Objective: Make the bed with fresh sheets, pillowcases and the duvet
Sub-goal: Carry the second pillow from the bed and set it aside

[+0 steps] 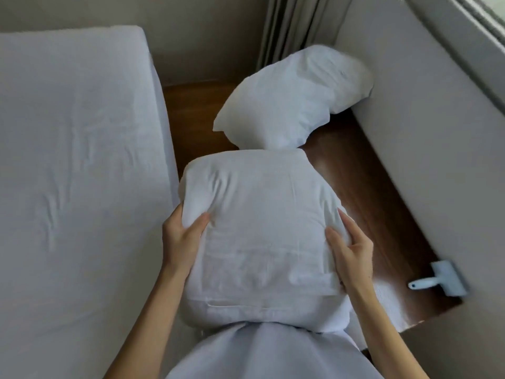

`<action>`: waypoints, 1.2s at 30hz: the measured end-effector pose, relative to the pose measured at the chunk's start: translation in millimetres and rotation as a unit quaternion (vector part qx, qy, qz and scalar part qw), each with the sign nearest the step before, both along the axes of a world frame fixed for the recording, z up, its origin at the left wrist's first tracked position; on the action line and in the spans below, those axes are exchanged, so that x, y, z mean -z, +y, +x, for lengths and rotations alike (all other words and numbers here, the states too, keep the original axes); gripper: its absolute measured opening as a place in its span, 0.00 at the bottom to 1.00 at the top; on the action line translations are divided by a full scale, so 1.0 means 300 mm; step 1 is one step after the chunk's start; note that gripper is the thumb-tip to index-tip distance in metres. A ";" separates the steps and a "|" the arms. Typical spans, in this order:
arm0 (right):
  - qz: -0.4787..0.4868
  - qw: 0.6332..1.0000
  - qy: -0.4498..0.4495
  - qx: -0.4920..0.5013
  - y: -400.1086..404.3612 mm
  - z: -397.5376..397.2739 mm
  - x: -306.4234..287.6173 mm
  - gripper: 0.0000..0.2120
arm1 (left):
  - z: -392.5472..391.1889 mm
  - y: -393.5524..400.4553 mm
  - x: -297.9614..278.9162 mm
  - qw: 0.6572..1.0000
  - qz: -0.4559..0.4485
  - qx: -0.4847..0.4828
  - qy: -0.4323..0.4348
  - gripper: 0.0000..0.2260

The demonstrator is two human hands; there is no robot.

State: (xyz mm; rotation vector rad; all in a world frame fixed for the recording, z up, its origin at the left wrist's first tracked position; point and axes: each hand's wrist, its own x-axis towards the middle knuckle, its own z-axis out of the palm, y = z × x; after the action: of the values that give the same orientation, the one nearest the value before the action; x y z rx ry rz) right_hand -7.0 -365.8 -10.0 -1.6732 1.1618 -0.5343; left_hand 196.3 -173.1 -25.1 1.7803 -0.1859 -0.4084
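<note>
A plump white pillow in a creased cotton pillowcase (262, 236) is held up in front of the person, over the gap between the bed and the wall. Its case shows a folded flap seam along the near edge, and its near end touches the person's white garment (273, 354).

Beyond it, a second white pillow (292, 97) leans against the pale wall panel (426, 132), with its lower corner touching the held pillow's far edge. To the left lies the bed with a wrinkled white fitted sheet (76, 160). Brown wooden floor (363, 187) shows between bed and wall, and a pale blue handled brush (440, 280) lies on it beside the wall. Grey curtains (297, 23) hang in the far corner.

The left hand (183, 236) is grasping the pillow's left side, thumb pressed into the top. The right hand (352, 247) is grasping its right side likewise.
</note>
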 end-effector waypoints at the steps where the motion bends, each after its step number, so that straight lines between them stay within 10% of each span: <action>1: -0.006 1.000 -0.010 -0.005 -0.069 0.067 -0.020 0.22 | 0.068 -0.069 -0.031 1.000 -0.002 0.000 -0.007 0.10; 20: -0.217 0.899 -0.155 0.347 -0.840 1.184 -0.114 0.20 | 1.350 -1.305 -0.308 0.949 -0.126 0.271 -0.105 0.16; 30: -0.230 0.853 -0.136 0.448 -1.083 1.321 -0.205 0.19 | 1.523 -1.737 -0.390 0.907 -0.161 0.381 -0.083 0.17; 36: -0.023 0.935 0.121 0.333 -1.300 1.242 0.020 0.30 | 1.539 -2.003 -0.140 0.903 0.169 0.390 -0.065 0.39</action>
State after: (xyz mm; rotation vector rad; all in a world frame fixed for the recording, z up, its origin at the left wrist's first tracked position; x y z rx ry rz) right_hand 365.5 -755.8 -16.1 -1.3808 1.9304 -0.7866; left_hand 658.0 -774.0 16.9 2.0221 -0.9935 -0.9338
